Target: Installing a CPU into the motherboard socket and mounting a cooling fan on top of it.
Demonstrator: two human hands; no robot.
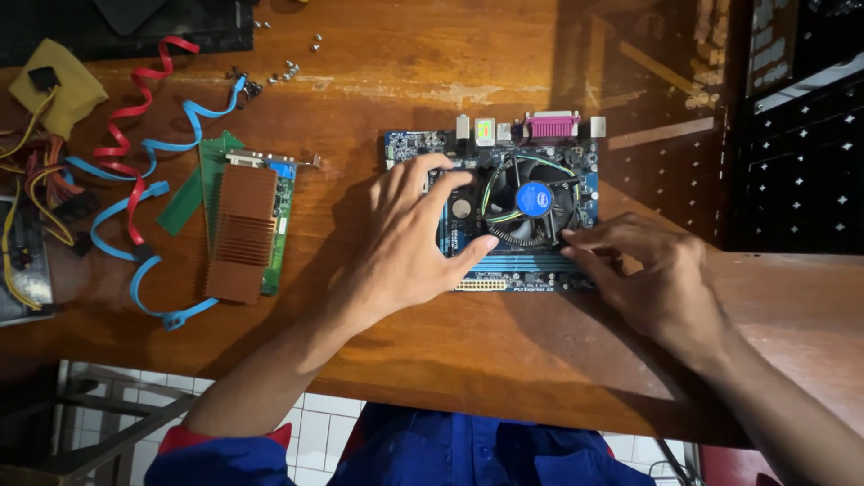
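A blue motherboard (pixel 583 171) lies flat on the wooden table, with a round black cooler fan (pixel 531 202) at its middle. My left hand (pixel 409 238) rests spread on the board's left half, thumb against the fan's lower left edge. My right hand (pixel 652 270) sits at the board's lower right corner, fingertips touching the fan's right side. Neither hand holds a loose object.
A green expansion card with a copper heatsink (pixel 241 229) lies left of the board. Red and blue flat cables (pixel 135 193) and a bundle of coloured wires (pixel 36 180) sprawl at far left. Loose screws (pixel 288 70) lie near the back. The table edge (pixel 504 409) runs close to me.
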